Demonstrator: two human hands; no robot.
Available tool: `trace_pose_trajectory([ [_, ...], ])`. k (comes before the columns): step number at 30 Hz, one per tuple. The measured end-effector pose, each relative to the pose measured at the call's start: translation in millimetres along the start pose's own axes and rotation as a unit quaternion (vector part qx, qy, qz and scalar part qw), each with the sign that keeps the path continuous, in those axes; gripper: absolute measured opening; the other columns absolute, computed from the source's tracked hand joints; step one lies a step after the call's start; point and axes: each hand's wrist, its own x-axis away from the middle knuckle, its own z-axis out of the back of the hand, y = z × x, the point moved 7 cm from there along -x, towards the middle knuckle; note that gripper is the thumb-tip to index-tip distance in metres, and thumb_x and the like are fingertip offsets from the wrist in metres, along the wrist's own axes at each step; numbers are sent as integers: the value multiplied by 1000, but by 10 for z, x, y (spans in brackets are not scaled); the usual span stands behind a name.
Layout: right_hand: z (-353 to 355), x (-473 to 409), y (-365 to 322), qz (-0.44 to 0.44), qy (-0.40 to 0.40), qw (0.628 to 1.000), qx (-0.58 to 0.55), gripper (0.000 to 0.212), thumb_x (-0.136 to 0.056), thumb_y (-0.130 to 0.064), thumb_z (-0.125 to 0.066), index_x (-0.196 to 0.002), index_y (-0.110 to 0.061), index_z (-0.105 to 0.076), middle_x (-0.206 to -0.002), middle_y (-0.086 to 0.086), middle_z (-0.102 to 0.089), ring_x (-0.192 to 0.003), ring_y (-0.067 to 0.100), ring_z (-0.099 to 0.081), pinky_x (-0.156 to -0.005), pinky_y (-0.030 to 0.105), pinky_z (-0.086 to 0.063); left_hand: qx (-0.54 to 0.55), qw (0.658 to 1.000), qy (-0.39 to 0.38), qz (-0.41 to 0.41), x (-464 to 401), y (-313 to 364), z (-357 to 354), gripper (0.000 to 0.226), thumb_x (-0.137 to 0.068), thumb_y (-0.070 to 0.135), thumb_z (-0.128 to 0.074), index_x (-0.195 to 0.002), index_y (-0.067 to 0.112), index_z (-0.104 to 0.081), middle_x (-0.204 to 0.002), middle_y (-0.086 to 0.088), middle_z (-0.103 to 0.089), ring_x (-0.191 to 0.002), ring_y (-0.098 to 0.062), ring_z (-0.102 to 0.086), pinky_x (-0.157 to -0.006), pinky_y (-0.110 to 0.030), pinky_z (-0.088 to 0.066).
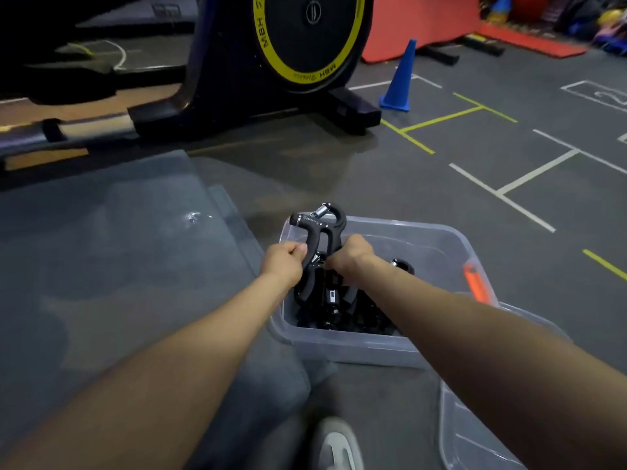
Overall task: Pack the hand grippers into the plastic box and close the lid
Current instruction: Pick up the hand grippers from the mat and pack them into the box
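A clear plastic box (pixel 342 346) stands on the grey floor in front of me, with several black hand grippers (pixel 334 305) piled inside. Both hands hold one black hand gripper (pixel 317 228) upright above the box's far left corner, its spring end pointing up. My left hand (pixel 283 262) is closed on its left handle. My right hand (pixel 351 256) is closed on its right handle. An orange latch (pixel 476 283) sits on the box's right rim. A clear lid (pixel 475 429) lies by the box at the lower right, partly hidden by my right arm.
A large translucent lid or sheet (pixel 112 239) lies on the floor to the left. An exercise bike (pixel 271 62) stands behind, beside a blue cone (pixel 400 79). White and yellow lines mark the floor at right. My shoe (pixel 339 446) shows at the bottom.
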Motion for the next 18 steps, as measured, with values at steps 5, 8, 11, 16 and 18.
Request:
trace_pose_trajectory([
  [5,-127,-343,210,-27,20,994,105,31,-85,-8,-59,-58,-9,-42,-55,4,-47,-46,16,-49,-49,25,-44,-275,960,33,-46,-242,-179,164,37,-91,11,-48,-127,14,-56,-131,-12,-50,-122,-30,-49,-103,-35,-39],
  [8,-293,-452,358,-35,4,990,134,29,-83,-4,-56,-57,-7,-43,-56,5,-47,-49,21,-51,-38,23,-35,-298,954,7,-35,-269,-300,175,44,-89,9,-51,-133,18,-51,-133,-12,-48,-124,-32,-48,-104,-35,-38],
  [11,-386,-525,475,-36,3,986,160,30,-80,0,-56,-55,-8,-42,-57,5,-43,-59,24,-51,-40,24,-33,-279,960,2,-34,-282,-325,179,48,-89,10,-54,-135,19,-50,-130,-11,-51,-120,-31,-51,-102,-36,-40],
  [16,-442,-618,500,-40,20,990,133,19,-81,-4,-59,-65,-4,-48,-66,7,-52,-68,27,-59,-57,27,-45,-244,969,8,-22,-326,-348,205,49,-87,9,-59,-134,21,-51,-126,-10,-54,-118,-29,-55,-102,-36,-44],
  [18,-477,-639,463,-27,27,992,119,11,-81,-6,-66,-89,0,-62,-92,16,-67,-93,29,-67,-68,28,-47,-235,972,5,-19,-349,-375,205,49,-86,10,-61,-133,23,-53,-124,-9,-56,-115,-29,-57,-100,-38,-46],
])
